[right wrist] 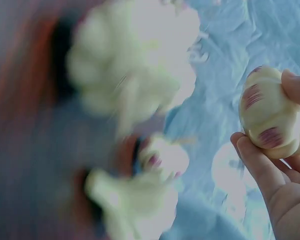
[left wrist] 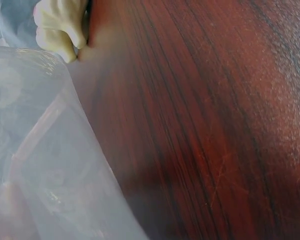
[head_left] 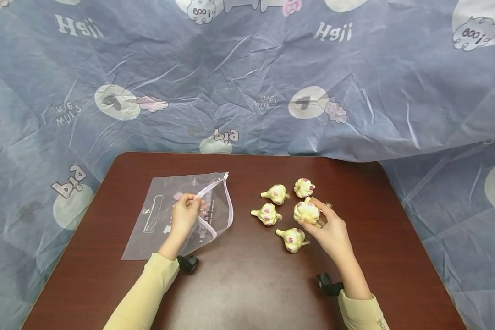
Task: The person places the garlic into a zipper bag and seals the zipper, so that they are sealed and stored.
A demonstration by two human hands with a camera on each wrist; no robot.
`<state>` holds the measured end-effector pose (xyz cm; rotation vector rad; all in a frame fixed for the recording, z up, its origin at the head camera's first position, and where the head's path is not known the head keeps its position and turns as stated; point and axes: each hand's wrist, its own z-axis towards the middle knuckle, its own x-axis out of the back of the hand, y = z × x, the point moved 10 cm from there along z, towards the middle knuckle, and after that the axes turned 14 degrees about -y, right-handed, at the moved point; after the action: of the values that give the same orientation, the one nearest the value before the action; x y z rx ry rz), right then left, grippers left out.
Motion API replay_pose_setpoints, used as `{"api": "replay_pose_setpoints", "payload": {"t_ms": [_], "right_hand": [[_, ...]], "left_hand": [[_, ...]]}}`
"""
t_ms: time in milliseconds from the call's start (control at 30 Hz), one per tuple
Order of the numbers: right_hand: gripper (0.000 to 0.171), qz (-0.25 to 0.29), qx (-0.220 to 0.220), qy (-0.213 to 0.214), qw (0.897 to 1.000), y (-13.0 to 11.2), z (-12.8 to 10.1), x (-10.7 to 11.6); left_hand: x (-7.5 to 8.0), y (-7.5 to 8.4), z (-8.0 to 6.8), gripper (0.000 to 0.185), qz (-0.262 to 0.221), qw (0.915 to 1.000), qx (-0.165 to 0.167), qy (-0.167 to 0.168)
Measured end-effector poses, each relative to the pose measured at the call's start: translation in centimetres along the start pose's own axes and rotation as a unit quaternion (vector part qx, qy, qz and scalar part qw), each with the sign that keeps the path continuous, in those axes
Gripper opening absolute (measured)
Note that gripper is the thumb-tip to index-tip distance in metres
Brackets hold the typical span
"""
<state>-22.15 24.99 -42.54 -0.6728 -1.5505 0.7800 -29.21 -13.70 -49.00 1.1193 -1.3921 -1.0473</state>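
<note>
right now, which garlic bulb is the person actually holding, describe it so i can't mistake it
On the dark wooden table, right of the clear zip bag, lie five garlic bulbs. The held garlic bulb is the one gripped by the right hand; the others lie untouched.

Glossy dark wood table (head_left: 251, 284), clear smooth plastic bag (head_left: 165, 201), crinkled matt cloth backdrop (head_left: 247, 91)
</note>
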Motion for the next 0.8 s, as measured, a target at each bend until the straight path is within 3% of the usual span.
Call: {"api": "replay_pose_setpoints", "payload": {"t_ms": [267, 467, 800], "right_hand": [[0.071, 0.069, 0.021, -0.069, 0.995, -3.5, 3.4, -3.9], [0.068, 0.076, 0.051, -0.091, 0.992, -5.8, 5.4, -6.8], [0.067, 0.149, 0.079, -0.147, 0.975, -8.2, 7.7, -12.5]], "left_hand": [[-0.2, 0.2, -0.2, 0.017, 0.003, 1.0, 0.004, -0.004], [-0.2, 0.4, -0.2, 0.017, 0.0, 1.0, 0.009, 0.002], [-0.6, 0.1, -0.2, 0.016, -0.001, 0.9999, 0.012, 0.0]]}}
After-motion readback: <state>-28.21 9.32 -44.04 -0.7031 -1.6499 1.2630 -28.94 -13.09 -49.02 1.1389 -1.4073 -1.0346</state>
